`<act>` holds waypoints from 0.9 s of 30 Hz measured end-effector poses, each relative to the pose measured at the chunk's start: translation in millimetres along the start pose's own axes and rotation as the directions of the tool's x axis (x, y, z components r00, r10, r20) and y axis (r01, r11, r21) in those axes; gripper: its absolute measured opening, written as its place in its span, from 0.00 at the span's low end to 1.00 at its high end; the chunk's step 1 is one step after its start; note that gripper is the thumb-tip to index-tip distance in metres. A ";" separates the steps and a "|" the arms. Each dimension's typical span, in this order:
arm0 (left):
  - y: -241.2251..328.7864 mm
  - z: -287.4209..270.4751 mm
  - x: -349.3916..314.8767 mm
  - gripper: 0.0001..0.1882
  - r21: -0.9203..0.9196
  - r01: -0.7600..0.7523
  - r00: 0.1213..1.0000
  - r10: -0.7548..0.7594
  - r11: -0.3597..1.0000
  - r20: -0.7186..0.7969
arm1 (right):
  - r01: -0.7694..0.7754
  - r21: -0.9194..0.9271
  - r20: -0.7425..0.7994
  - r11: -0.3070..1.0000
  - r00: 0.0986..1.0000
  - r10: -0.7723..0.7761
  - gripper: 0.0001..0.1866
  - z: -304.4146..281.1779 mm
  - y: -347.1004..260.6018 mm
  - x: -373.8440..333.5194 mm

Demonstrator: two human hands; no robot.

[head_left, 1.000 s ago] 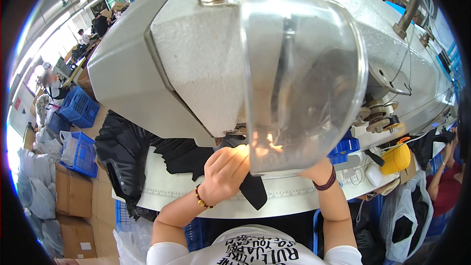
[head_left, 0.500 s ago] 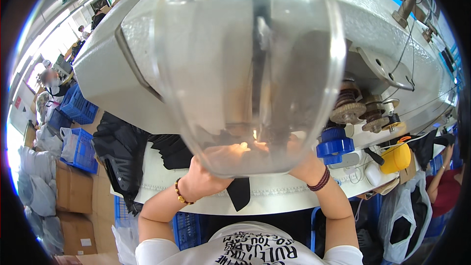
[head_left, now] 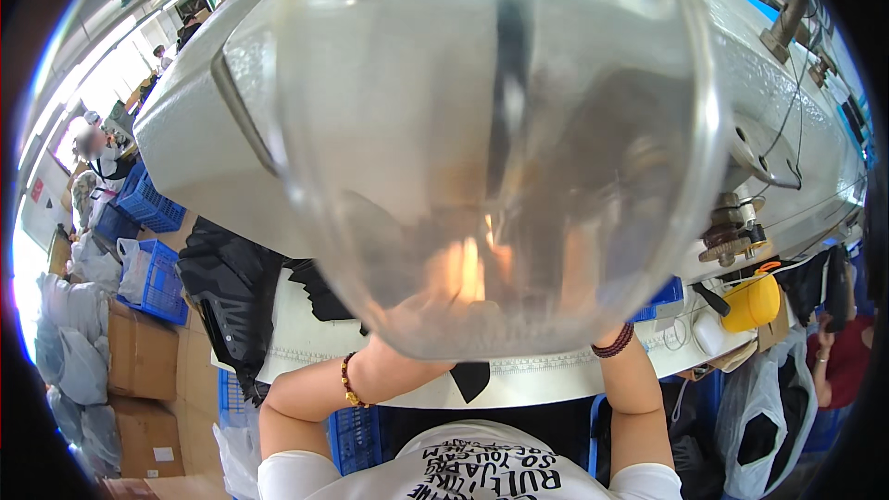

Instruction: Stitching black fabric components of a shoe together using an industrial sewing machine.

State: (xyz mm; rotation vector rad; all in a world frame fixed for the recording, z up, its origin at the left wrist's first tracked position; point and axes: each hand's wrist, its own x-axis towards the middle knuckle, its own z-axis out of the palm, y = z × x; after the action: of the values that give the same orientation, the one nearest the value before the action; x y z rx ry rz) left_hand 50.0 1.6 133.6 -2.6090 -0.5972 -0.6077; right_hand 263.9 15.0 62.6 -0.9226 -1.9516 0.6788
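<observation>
A clear curved shield (head_left: pixel 500 130) fills the middle of the view, in front of a pale sewing machine (head_left: pixel 204 130). Behind the lower part of that shield, my left hand (head_left: pixel 431 319) reaches in near the black cloth, its fingers blurred under a bright light. My right hand (head_left: pixel 585 292) is on the other side, also seen dimly through the plastic, its fingers indistinct. Between my forearms a pointed corner of black cloth (head_left: pixel 471 382) lies on the white table (head_left: pixel 537 378). What either hand holds is hidden.
Black cut pieces (head_left: pixel 315 290) and a black bag (head_left: pixel 227 292) lie at left. On the right are thread tension knobs (head_left: pixel 727 245), a yellow container (head_left: pixel 752 301) and a white plastic bag (head_left: pixel 761 407). Blue crates (head_left: pixel 157 287) and cardboard boxes (head_left: pixel 139 352) stand on the floor.
The shield looks larger and nearer, covering more of the knobs and blue cap. My left wrist has shifted slightly right and down, and the cloth corner sits further right.
</observation>
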 end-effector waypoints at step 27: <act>-68.3 20.6 -26.0 0.20 -0.235 -0.041 0.981 0.084 0.971 0.175 | 0.011 -0.630 -0.142 0.777 0.982 -0.129 0.11 43.1 -37.8 -0.8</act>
State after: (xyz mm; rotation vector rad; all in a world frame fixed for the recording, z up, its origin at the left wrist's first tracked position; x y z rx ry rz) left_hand 2.5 59.7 122.6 -2.9138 -0.5237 -0.4420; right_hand 213.9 -12.4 68.9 -1.2465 -2.0626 -0.1368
